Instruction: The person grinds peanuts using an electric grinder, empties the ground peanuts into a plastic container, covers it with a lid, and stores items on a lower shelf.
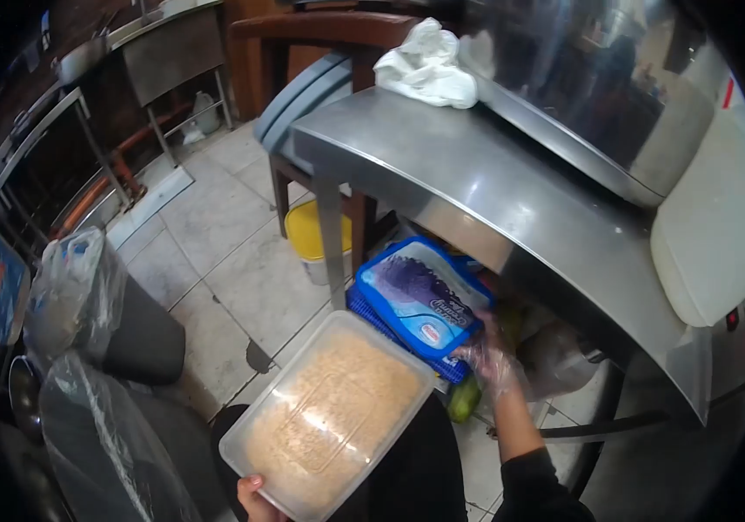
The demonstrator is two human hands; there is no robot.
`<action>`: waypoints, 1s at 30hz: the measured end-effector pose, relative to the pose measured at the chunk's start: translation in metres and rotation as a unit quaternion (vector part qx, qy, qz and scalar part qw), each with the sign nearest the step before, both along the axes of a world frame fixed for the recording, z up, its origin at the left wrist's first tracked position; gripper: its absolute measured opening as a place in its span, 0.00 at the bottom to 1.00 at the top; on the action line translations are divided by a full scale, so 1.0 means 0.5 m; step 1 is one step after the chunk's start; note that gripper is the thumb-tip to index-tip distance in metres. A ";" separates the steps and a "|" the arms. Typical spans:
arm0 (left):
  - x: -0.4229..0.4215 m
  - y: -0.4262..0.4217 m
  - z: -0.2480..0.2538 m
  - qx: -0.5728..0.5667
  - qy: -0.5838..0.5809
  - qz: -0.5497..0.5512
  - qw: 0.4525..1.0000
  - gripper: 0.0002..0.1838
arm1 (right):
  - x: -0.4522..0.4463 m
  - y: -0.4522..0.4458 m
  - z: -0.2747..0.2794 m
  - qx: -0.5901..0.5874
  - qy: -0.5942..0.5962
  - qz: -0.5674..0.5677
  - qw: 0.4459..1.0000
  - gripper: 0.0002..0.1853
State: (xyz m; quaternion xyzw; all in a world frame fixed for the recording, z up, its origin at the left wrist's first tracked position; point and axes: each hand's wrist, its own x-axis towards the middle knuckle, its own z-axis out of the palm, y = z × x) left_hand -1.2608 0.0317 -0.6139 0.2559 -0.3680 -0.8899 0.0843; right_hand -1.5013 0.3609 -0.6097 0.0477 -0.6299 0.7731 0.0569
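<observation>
My left hand (255, 498) grips the near corner of a lidded clear plastic container (329, 413), its thumb on the lid. Through the lid shows a pale, crumb-like filling. In a thin clear plastic glove, my right hand (496, 361) holds the right edge of a blue and purple printed plastic tub (425, 291). The tub is tilted, at the opening under the steel table, above a blue crate (372, 313). Some of the right fingers are hidden by the tub's edge. Just below the tub lies a green vegetable (465, 400).
The steel table (442, 165) carries a crumpled white cloth (426, 65), a large metal appliance and a white jug (703, 235). A yellow-lidded bucket (316, 230) stands on the tiled floor. Bag-lined grey bins (142, 322) are at left. A bag (560, 361) sits under the table.
</observation>
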 end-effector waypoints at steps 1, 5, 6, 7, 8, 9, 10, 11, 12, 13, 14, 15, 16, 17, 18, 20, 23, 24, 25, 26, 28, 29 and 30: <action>0.001 0.010 0.005 0.001 -0.009 0.002 1.000 0.44 | -0.021 -0.008 -0.014 0.035 -0.100 -0.055 0.993 0.25; -0.015 0.071 0.015 0.040 -0.043 0.003 0.998 0.45 | 0.069 -0.004 -0.044 0.006 -0.041 -0.174 0.984 0.28; -0.027 0.082 0.020 0.045 -0.041 -0.011 0.998 0.45 | 0.129 -0.032 0.004 -0.006 -0.078 -0.135 0.988 0.28; -0.040 0.093 0.025 0.047 -0.021 -0.020 0.998 0.45 | 0.196 -0.068 0.037 -0.018 -0.117 -0.098 0.988 0.27; -0.056 0.106 0.033 0.049 -0.003 -0.032 0.998 0.45 | 0.258 -0.072 -0.004 0.035 -0.106 -0.029 0.993 0.26; -0.071 0.119 0.052 0.066 -0.006 -0.049 0.997 0.43 | 0.311 -0.105 -0.029 -0.034 -0.104 0.015 0.994 0.25; -0.082 0.126 0.063 0.045 -0.004 -0.068 0.997 0.42 | 0.343 -0.124 -0.028 -0.085 -0.156 0.000 0.984 0.25; -0.086 0.136 0.049 0.051 -0.012 -0.079 0.995 0.41 | 0.374 -0.144 -0.027 -0.140 -0.207 -0.020 0.968 0.25; -0.086 0.147 0.035 0.055 -0.021 -0.090 0.994 0.40 | 0.406 -0.164 -0.026 -0.195 -0.253 -0.046 0.946 0.25; -0.096 0.166 0.047 0.045 -0.018 -0.099 0.994 0.39 | 0.421 -0.149 -0.050 -0.207 -0.260 -0.020 0.943 0.26; -0.113 0.186 0.060 0.034 -0.012 -0.109 0.993 0.39 | 0.435 -0.136 -0.076 -0.221 -0.264 0.006 0.939 0.27; -0.123 0.203 0.062 0.063 0.014 -0.138 0.988 0.38 | 0.429 -0.135 -0.063 -0.196 -0.259 0.006 0.946 0.29; -0.142 0.214 0.074 0.093 0.042 -0.166 0.981 0.38 | 0.421 -0.135 -0.047 -0.170 -0.254 0.006 0.952 0.31; -0.166 0.219 0.096 0.011 0.043 -0.219 0.975 0.37 | 0.398 -0.134 -0.022 -0.173 -0.232 0.004 0.957 0.31; -0.205 0.221 0.131 -0.071 0.044 -0.269 0.959 0.37 | 0.352 -0.132 0.017 -0.183 -0.204 -0.004 0.962 0.31; -0.304 0.181 0.102 -0.488 0.163 -0.301 0.803 0.37 | 0.228 -0.132 0.117 -0.355 -0.103 -0.026 0.929 0.31; -0.516 0.087 0.124 -0.420 0.176 -0.012 0.890 0.37 | 0.102 -0.063 0.120 -0.273 -0.026 -0.060 0.960 0.30; -0.586 0.079 0.131 -0.518 0.194 0.085 0.829 0.37 | 0.060 -0.009 0.071 -0.283 -0.029 -0.117 0.951 0.30; -0.642 0.088 0.154 -0.523 0.229 0.054 0.819 0.34 | 0.028 0.022 0.059 -0.287 -0.016 -0.133 0.949 0.30; -0.688 0.094 0.174 -0.528 0.265 0.027 0.807 0.30 | -0.002 0.052 0.048 -0.290 -0.002 -0.148 0.945 0.30; -0.765 0.106 0.145 -0.485 0.294 0.063 0.821 0.25 | -0.066 0.078 0.063 -0.286 0.028 -0.122 0.950 0.31; -0.788 0.109 0.121 -0.442 0.322 0.098 0.831 0.20 | -0.097 0.090 0.058 -0.319 0.036 -0.114 0.940 0.31; -0.790 0.110 0.117 -0.441 0.320 0.093 0.833 0.20 | -0.124 0.107 0.047 -0.352 0.044 -0.107 0.929 0.32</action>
